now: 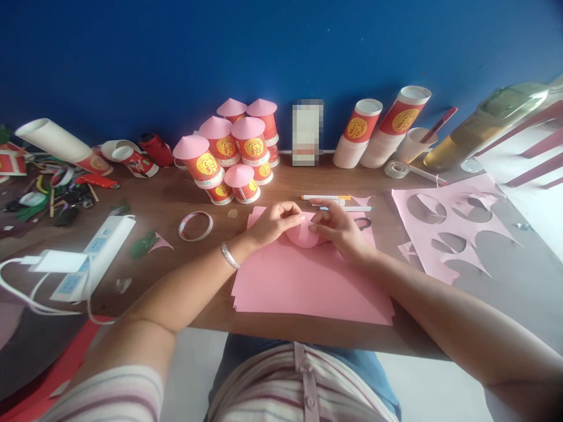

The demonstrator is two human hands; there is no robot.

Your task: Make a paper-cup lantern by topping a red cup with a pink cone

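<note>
Between my hands is a small round piece of pink paper (pixel 302 235), over a stack of pink sheets (pixel 308 287). My left hand (pixel 278 223) pinches its upper left edge, thumb and forefinger together. From the right, my right hand (pixel 336 230) has its fingers closed on the paper's other edge. Behind the right hand, the handle of a pair of scissors (pixel 365 223) shows in part. Two markers (pixel 325 197) lie just beyond my hands. Several red paper cups with pink cone tops (pixel 250 140) stand stacked at the back, left of centre.
Stacked cups (pixel 358 132), a tape roll (pixel 396 169) and a large bottle (pixel 479 129) stand back right. A cut pink sheet (pixel 435 234) lies right. On the left are a white paper ring (pixel 196 227), a power strip (pixel 103 249) with cables and scraps.
</note>
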